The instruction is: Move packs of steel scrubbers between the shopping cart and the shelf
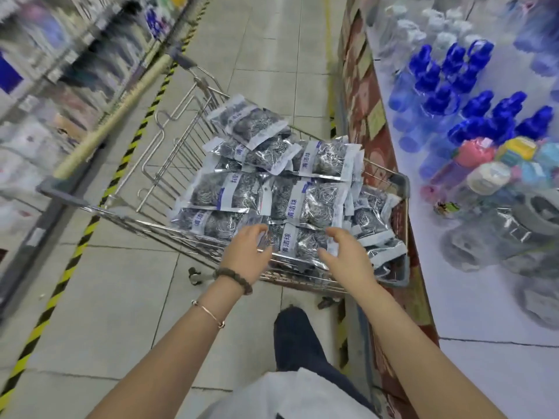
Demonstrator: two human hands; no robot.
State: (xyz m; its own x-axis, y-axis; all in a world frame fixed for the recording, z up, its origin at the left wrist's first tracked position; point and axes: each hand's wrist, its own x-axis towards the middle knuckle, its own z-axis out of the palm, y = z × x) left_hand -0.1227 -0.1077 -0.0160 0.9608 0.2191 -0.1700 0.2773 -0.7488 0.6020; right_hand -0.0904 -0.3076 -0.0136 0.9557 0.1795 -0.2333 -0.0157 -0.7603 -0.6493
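My left hand [246, 246] and right hand [348, 255], both wide, fingers spread and holding nothing, flank the nearest pack [298, 243] at lower centre of the frame. I cannot tell whether any fingertip touches its film yet. The pack lies on top of a heap [266, 192] of like packs that fills the cart [403, 207] at mid-frame, which stands just beside the shelf [453, 313] on the right.

I judge the pack light and soft: glossy, crinkly film over springy steel coils, likely slick under dry fingers and apt to give when squeezed. The best hold looks to be across the bulge from both long edges, thumbs on top and fingers beneath, not by the thin sealed flap at its end. Neighbouring packs overlap it, so a lift may drag one or two along or send them sliding.

On the shelf, blue bottles [472, 86] crowd the upper right. Grey shapes at lower right are too blurred to name.
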